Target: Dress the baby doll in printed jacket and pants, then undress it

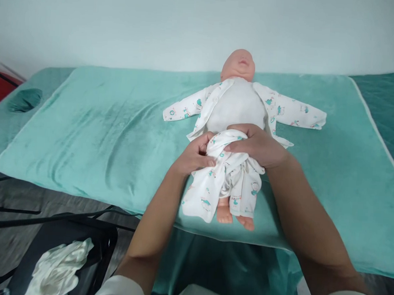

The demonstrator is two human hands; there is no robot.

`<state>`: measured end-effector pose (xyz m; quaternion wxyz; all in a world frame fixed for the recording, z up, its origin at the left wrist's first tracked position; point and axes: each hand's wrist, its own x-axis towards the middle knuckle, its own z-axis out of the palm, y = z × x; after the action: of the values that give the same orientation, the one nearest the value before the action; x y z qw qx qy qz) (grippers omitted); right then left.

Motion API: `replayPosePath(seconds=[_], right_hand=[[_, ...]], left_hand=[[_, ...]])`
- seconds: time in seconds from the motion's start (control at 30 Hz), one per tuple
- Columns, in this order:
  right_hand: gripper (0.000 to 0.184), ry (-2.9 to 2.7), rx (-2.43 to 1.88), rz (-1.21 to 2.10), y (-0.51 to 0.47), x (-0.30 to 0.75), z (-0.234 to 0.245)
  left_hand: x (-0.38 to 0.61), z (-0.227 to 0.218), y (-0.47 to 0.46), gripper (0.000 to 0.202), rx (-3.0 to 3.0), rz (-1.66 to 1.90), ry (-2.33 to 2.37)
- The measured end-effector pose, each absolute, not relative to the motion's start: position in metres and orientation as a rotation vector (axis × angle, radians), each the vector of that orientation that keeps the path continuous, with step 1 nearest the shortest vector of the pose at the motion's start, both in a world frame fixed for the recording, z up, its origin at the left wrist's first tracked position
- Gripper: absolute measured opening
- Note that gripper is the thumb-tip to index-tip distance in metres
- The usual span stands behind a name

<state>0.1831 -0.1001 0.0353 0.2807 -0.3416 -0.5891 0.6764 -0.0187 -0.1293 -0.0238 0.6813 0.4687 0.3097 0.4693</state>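
Left hand [193, 158] and right hand [256, 145] both clamped on bunched printed trousers [227, 175] at baby doll [237, 101] waist (doll supine on teal towel [102, 125], feet bare).

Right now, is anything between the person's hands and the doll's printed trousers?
Nothing visible stands between them. The left hand and the right hand both grip the bunched trousers at the waist of the doll, skin directly on cloth.

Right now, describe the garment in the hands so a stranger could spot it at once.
On the teal towel lies a baby doll. The left hand and right hand bunch white printed trousers at its waist. Unlike the matching jacket, spread open with sleeves out, they cover the legs.
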Motion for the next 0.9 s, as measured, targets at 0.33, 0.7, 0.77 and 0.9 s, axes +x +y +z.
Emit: replayPosePath(seconds=[0.33, 0.7, 0.77, 0.9], right_hand=[[0.037, -1.533, -0.804, 1.846, -0.100, 0.180, 0.033], [0.049, -2.135, -0.793, 1.706, -0.096, 0.186, 0.047], [0.042, -2.162, -0.743, 1.748, -0.097, 0.187, 0.047], [0.031, -2.107, -0.771, 1.826, -0.099, 0.189, 0.044]], left_hand=[[-0.013, -0.018, -0.134, 0.044, 0.921, 1.090, 0.758], [-0.009, -0.025, -0.134, 0.045, 0.828, 1.278, 0.858], [-0.010, -0.026, -0.134, 0.046, 0.831, 1.280, 0.875], [-0.010, -0.026, -0.135, 0.047, 0.826, 1.276, 0.860]])
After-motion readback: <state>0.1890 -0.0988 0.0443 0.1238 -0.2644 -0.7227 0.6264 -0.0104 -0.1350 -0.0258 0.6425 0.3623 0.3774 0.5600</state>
